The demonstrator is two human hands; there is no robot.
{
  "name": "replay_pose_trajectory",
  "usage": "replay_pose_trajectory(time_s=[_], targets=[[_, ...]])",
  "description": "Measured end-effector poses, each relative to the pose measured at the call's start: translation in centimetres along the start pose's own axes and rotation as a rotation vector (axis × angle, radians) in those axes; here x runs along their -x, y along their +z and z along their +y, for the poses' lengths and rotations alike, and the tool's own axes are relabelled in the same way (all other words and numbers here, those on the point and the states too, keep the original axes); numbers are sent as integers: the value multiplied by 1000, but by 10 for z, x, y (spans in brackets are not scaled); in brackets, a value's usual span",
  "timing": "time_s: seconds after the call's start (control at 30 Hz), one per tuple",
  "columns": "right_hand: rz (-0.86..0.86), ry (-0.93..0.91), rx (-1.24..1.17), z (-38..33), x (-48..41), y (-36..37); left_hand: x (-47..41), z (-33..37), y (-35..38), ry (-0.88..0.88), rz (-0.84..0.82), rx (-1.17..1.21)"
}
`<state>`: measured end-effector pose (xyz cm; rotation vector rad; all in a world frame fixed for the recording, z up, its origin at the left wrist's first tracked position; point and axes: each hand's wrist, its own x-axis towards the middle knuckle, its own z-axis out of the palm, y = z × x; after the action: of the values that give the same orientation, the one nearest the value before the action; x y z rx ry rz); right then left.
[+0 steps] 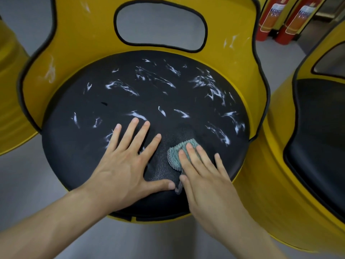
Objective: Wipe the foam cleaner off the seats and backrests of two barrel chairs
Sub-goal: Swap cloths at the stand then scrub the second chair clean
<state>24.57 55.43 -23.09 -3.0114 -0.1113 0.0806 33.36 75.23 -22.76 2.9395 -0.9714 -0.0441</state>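
We see of ourselves only two hands and two forearms, all on the near side of the seat (pixel 93 146); the left hand (pixel 119 171) and the right hand (pixel 207 176) are bare, their fingernails cut short and plain; the left forearm (pixel 46 227) and the right forearm (pixel 248 230) are uncovered as far as the picture's edge; any sleeve lies out of view.
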Motion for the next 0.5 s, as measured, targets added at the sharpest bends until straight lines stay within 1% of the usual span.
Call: replay_pose_trajectory(time_s=[0.07, 0.17, 0.3, 0.37, 0.43, 0.5], targets=[[-50, 6, -1, 5, -22, -5, 0, 0, -1, -3, -1, -3], [-17, 25, 26, 7, -42, -7, 0, 1, -1, -13, -3, -1], [61, 9, 32, -4, 2, 8, 1, 0, -2, -12, -14, 6], [58, -6, 35, -5, 23, 12, 0, 1, -3, -11, -17, 2], [48, -14, 37, -1, 21, 9, 1, 0, -2, -8, -9, 10], [28, -4, 34, 2, 0, 3, 0, 0, -2, -9, -8, 20]])
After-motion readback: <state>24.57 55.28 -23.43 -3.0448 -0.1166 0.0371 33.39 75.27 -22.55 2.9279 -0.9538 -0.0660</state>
